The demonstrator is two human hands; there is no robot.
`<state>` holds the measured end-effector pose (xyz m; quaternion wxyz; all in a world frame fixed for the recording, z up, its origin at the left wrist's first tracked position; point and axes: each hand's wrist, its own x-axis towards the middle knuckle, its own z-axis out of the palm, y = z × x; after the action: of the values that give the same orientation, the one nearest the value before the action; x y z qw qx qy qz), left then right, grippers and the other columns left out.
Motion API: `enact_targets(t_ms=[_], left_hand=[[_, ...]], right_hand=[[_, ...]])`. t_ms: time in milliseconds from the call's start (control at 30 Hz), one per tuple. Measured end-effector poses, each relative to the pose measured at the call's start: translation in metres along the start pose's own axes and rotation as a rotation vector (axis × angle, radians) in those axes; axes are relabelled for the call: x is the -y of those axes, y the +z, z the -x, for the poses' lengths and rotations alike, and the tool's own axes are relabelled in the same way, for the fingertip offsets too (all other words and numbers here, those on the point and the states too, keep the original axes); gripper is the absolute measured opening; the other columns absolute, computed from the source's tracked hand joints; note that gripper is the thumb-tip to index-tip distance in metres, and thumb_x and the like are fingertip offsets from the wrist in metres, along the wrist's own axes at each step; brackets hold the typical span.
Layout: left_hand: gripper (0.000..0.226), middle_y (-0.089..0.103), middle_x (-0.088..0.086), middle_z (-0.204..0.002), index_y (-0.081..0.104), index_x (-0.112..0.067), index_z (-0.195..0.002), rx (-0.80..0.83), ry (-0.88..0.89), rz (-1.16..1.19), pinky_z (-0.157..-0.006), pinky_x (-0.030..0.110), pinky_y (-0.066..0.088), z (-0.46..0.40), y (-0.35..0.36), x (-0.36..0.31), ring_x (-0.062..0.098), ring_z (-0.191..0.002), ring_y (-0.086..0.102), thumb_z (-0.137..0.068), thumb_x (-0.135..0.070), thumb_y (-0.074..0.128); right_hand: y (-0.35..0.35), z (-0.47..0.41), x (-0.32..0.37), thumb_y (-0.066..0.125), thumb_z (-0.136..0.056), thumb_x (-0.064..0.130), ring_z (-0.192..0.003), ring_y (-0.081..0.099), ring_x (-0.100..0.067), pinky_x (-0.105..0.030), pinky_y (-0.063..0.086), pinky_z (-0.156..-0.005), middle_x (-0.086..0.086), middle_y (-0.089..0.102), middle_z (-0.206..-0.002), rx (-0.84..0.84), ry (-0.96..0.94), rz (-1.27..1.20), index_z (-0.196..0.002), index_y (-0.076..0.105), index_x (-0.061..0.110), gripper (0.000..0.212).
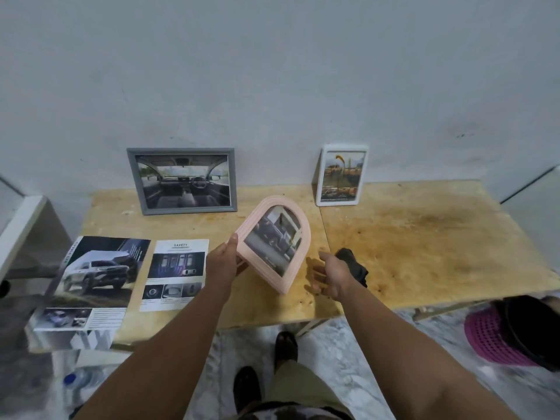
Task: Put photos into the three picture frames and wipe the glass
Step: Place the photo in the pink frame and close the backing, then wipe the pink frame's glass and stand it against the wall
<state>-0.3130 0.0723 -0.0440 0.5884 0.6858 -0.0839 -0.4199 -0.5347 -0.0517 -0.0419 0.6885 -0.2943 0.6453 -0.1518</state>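
My left hand [225, 259] grips the left edge of a pink arched picture frame [274, 242] that holds a car photo, tilted up above the wooden table [424, 237]. My right hand [328, 275] hovers to the right of the frame with relaxed, spread fingers and holds nothing. A dark cloth [353, 265] lies on the table just behind my right hand. A grey frame [181, 180] with a car-interior photo leans on the wall at the back left. A white frame [341, 174] with a photo stands at the back, right of centre.
Two printed car brochure sheets [97, 277] [175, 274] lie on the table's left part. A purple basket [497, 338] sits on the floor at the right. A plastic bottle [81, 378] lies on the floor at lower left. A white ledge [18, 234] stands at far left.
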Motion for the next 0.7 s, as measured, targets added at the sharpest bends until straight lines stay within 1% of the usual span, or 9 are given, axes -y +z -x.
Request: enact_targets(t_ms=[67,167,233,300,400,467,567,633,700], left_hand=[[0.035,0.077,0.011,-0.098,0.071,-0.011,-0.111,0.02,-0.129,0.144,-0.084,0.045,0.062,0.003,0.002,0.003,0.029,-0.095,0.074,-0.104,-0.041,0.055],[0.031,0.078,0.01,-0.092,0.068,-0.009,-0.113,0.051,-0.248,0.32,-0.079,0.043,0.061,0.007,0.008,0.006,0.028,-0.094,0.073,-0.104,-0.036,0.057],[0.031,0.075,0.013,-0.1,0.066,-0.007,-0.115,0.077,-0.305,0.359,-0.079,0.044,0.061,0.006,0.01,0.01,0.03,-0.097,0.071,-0.102,-0.034,0.059],[0.033,0.074,0.015,-0.106,0.066,-0.008,-0.115,0.087,-0.375,0.343,-0.084,0.047,0.061,0.002,0.009,0.013,0.032,-0.098,0.071,-0.1,-0.037,0.062],[0.034,0.075,0.015,-0.105,0.067,-0.013,-0.114,0.091,-0.447,0.268,-0.094,0.051,0.058,-0.011,0.008,0.017,0.032,-0.1,0.071,-0.101,-0.043,0.057],[0.027,0.074,0.015,-0.099,0.068,-0.01,-0.111,0.051,-0.466,0.231,-0.085,0.046,0.061,-0.02,0.008,0.018,0.029,-0.093,0.07,-0.101,-0.034,0.059],[0.026,0.071,0.021,-0.104,0.069,-0.003,-0.118,0.011,-0.473,0.122,-0.065,0.037,0.06,-0.036,0.011,0.028,0.026,-0.086,0.066,-0.097,-0.015,0.06],[0.029,0.071,0.017,-0.106,0.067,-0.005,-0.125,0.0,-0.485,0.115,-0.066,0.037,0.059,-0.042,0.014,0.039,0.025,-0.087,0.065,-0.099,-0.015,0.059],[0.026,0.072,0.016,-0.108,0.066,-0.006,-0.125,-0.006,-0.503,0.18,-0.071,0.041,0.06,-0.044,0.017,0.046,0.026,-0.088,0.066,-0.103,-0.016,0.057]], right_hand=[[0.006,-0.003,0.0,0.054,-0.105,0.039,-0.092,0.062,-0.025,-0.047,0.057,-0.085,-0.007,0.064,-0.106,0.048,-0.007,-0.036,-0.111,0.063,0.024,0.019],[0.011,-0.008,0.005,0.052,-0.106,0.034,-0.089,0.071,-0.03,-0.041,0.061,-0.069,-0.012,0.074,-0.102,0.092,-0.033,-0.167,-0.115,0.069,0.014,0.027],[0.012,-0.017,0.011,0.051,-0.107,0.032,-0.099,0.072,-0.037,-0.052,0.062,-0.083,-0.018,0.075,-0.11,0.105,-0.043,-0.22,-0.119,0.068,0.008,0.033],[0.008,-0.027,0.017,0.051,-0.107,0.034,-0.098,0.07,-0.037,-0.055,0.059,-0.091,-0.02,0.072,-0.106,0.11,-0.015,-0.226,-0.12,0.068,0.005,0.036],[0.001,-0.04,0.025,0.053,-0.105,0.035,-0.082,0.068,-0.029,-0.046,0.062,-0.077,-0.014,0.071,-0.096,0.147,0.073,-0.158,-0.126,0.065,0.005,0.039],[-0.005,-0.048,0.028,0.053,-0.106,0.032,-0.091,0.073,-0.031,-0.048,0.062,-0.082,-0.015,0.076,-0.103,0.173,0.115,-0.131,-0.124,0.065,0.006,0.034],[-0.013,-0.061,0.032,0.052,-0.106,0.031,-0.088,0.066,-0.033,-0.051,0.061,-0.086,-0.016,0.072,-0.1,0.172,0.133,0.002,-0.121,0.067,0.003,0.035],[-0.018,-0.069,0.037,0.054,-0.104,0.032,-0.091,0.06,-0.036,-0.05,0.057,-0.089,-0.02,0.067,-0.1,0.166,0.108,0.084,-0.113,0.072,0.002,0.036],[-0.023,-0.079,0.043,0.057,-0.1,0.03,-0.086,0.068,-0.037,-0.048,0.06,-0.087,-0.019,0.072,-0.099,0.106,0.029,0.185,-0.102,0.075,0.008,0.029]])
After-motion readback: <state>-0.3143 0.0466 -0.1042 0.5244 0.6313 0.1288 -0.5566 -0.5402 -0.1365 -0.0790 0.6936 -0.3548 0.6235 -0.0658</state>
